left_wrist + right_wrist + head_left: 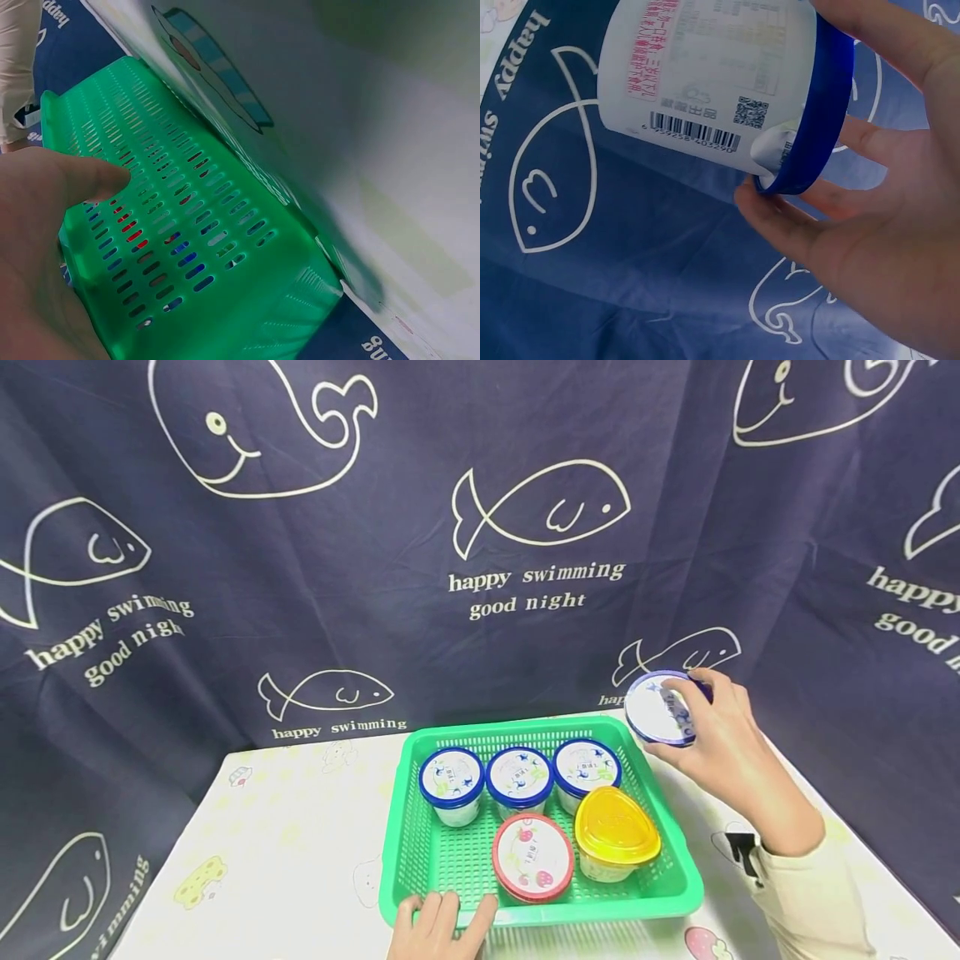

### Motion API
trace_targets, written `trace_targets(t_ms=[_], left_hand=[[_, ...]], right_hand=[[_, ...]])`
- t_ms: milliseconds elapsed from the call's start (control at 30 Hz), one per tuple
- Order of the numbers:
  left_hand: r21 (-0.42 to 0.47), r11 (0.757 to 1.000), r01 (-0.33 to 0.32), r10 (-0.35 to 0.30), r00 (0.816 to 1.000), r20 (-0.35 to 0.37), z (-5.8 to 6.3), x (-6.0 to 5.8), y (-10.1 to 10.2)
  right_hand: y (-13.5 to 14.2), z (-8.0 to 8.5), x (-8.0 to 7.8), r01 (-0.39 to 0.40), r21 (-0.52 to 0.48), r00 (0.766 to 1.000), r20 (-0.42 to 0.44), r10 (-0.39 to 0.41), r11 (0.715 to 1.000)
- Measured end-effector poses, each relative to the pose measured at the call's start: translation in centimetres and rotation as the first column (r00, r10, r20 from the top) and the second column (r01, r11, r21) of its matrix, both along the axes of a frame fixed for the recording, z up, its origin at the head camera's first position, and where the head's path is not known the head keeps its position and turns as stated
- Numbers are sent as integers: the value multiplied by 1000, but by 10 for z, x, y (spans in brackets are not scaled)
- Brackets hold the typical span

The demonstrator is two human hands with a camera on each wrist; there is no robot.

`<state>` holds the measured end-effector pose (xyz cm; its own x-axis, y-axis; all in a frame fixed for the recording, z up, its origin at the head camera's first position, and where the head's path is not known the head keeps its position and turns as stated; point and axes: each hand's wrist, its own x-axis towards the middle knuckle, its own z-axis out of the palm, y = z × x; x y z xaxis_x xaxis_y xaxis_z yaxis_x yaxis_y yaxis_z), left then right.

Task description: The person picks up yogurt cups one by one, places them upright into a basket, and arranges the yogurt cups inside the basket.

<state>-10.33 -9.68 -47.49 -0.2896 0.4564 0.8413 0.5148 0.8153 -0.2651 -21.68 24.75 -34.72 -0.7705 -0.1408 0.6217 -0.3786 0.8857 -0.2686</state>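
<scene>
My right hand (pixel 723 752) holds a blue-lidded plastic cup (pixel 647 714) by its lid rim, raised beyond the right back corner of a green basket (pixel 600 907). In the right wrist view this cup (pixel 705 82) is tipped sideways, its barcode and printed label showing. With fingers over the front rim, my left hand (pixel 442 931) grips the basket; the thumb (pixel 97 180) presses on the outer wall in the left wrist view. Inside stand a row of three blue-lidded cups (pixel 519 774) at the back, a red-lidded cup (pixel 534 858) in front and a yellow-lidded tub (pixel 617 827) at right.
The basket stands on a table with a pale printed cloth (pixel 300 843). A dark blue curtain (pixel 420 643) with white fish drawings and lettering hangs right behind the table and along both sides.
</scene>
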Motion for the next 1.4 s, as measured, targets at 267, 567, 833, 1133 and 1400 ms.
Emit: trace_targets(t_ms=[267,567,833,1133,1400], left_hand=[[-5,1000,-8,8,1000,5,2,1,-1],[-25,999,-31,33,995,91,-7,3,-7],[-50,998,-37,47,978,203,-20,3,-7],[-43,999,-29,34,992,121,-15,-1,-5],[-39,999,-14,17,997,75,3,2,-2]], right_hand=[[-17,9,10,-71,20,994,-82,72,997],[-45,13,19,-138,45,988,-67,141,989],[-65,9,22,-217,56,975,-43,220,975],[-86,11,22,-288,74,957,-7,290,955],[-114,17,25,-407,59,910,117,399,912]])
